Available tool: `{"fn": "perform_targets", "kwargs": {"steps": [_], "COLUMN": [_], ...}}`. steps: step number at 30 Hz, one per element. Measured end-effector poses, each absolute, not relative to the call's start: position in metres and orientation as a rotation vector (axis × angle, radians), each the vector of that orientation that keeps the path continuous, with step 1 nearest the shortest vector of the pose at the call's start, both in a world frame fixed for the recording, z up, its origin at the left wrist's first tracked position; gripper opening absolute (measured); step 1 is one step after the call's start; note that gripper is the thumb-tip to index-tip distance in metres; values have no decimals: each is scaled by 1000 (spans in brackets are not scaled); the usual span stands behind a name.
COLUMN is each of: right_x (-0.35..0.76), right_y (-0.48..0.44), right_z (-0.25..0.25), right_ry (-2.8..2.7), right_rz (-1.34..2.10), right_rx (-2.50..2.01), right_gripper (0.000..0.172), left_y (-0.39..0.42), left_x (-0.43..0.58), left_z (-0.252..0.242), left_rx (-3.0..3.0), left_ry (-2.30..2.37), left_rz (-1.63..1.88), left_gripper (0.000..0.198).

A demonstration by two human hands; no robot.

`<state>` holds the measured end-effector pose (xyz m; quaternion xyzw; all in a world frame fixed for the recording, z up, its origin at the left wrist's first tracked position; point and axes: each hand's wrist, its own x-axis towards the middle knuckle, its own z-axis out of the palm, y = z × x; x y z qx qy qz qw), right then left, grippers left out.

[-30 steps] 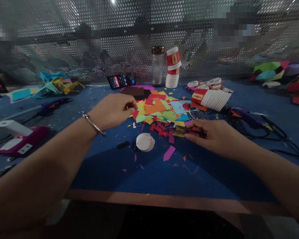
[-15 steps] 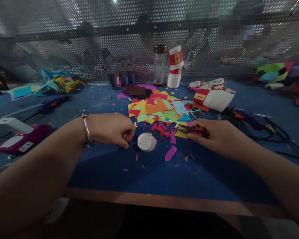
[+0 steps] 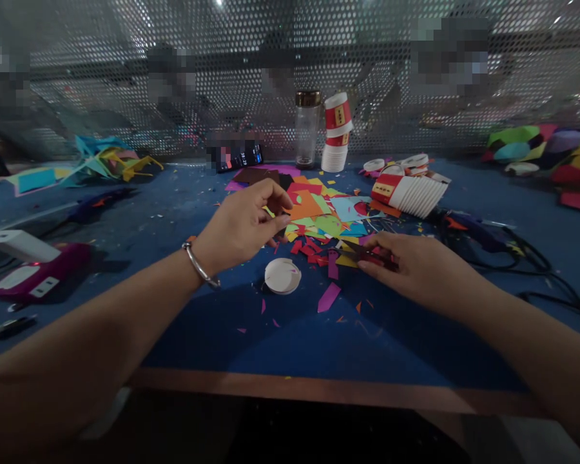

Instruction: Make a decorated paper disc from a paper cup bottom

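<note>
My left hand (image 3: 246,225) hovers at the left edge of a heap of coloured paper (image 3: 307,203), its fingers loosely curled and thumb apart, with nothing visible between them. A silver bangle (image 3: 200,265) circles that wrist. My right hand (image 3: 406,261) grips a pair of dark scissors (image 3: 377,256), blades pointing left over the small scraps. By the blade tips lies a purple paper strip (image 3: 333,265), and nearer me a second purple piece (image 3: 329,298) with a pointed end. Between the hands sits a round white paper disc or shallow cup bottom (image 3: 283,277) bearing tiny scraps.
Behind the heap stand a lidded clear bottle (image 3: 308,132) and stacked paper cups (image 3: 337,132). More cups (image 3: 410,192) lie tipped at right, beside a glue gun (image 3: 478,232) and its cable. On the left are another glue gun (image 3: 99,205) and a purple power strip (image 3: 43,274).
My left hand has lifted from beside the white disc and moved right and forward to the paper heap, its fingers loosening. The right hand with the scissors has stayed nearly still.
</note>
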<state>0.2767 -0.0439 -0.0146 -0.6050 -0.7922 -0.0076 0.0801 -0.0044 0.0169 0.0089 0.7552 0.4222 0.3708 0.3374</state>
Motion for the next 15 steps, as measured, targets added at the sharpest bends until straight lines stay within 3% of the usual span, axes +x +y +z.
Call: {"fn": "perform_targets", "kwargs": {"steps": [8,11,15], "right_x": [278,295,326], "right_y": [-52,-48,-41], "right_z": [4,16,32], "right_ry": [-2198,-1989,-1707], "right_rz": [-72,-75,-328], "right_rx": [-1937,-1997,-2175], "right_gripper": [39,31,19], "left_y": [7,5,4], "left_x": [1,1,2], "left_z": [11,12,13], "left_rx": [1938,1965,1933], "left_ry": [1064,1094,1097], "left_rz": [1052,1122,1136], "left_gripper": [13,6,7]}}
